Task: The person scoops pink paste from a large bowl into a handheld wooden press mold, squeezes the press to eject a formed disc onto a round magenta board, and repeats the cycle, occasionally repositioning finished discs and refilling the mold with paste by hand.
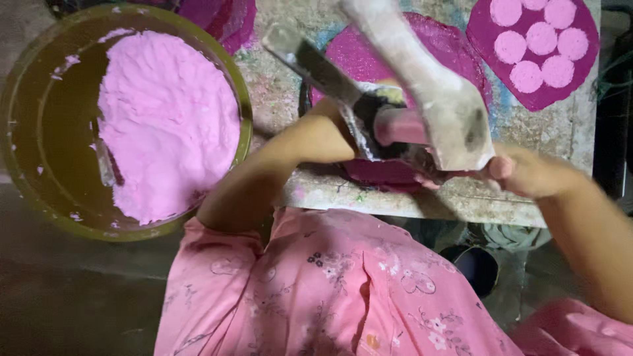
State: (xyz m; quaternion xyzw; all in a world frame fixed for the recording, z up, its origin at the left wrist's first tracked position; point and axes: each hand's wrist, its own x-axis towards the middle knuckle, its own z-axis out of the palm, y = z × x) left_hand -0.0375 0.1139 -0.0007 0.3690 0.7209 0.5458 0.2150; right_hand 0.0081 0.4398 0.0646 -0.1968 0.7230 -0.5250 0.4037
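A hand press stands on the worktable (pixel 461 201). It has a dark metal mould (pixel 369 109), a pink cylinder (pixel 399 125) lying in it, and a wide pale lever (pixel 435 86) blurred by motion. My left hand (pixel 330 132) reaches to the mould's left side, and a grey metal arm (pixel 310 62) hides its fingers. My right hand (pixel 527 173) is at the table's near edge, its pink-stained fingers curled under the lever's lower end. A magenta disc (pixel 455 46) lies under the press.
A large olive-green basin (pixel 39 99) holding a mound of pale pink dough (pixel 168 118) stands at the left. At the back right, a magenta sheet (pixel 488 26) carries several pale pink rounds (pixel 541 38). A dark round container (pixel 478 267) sits below the table.
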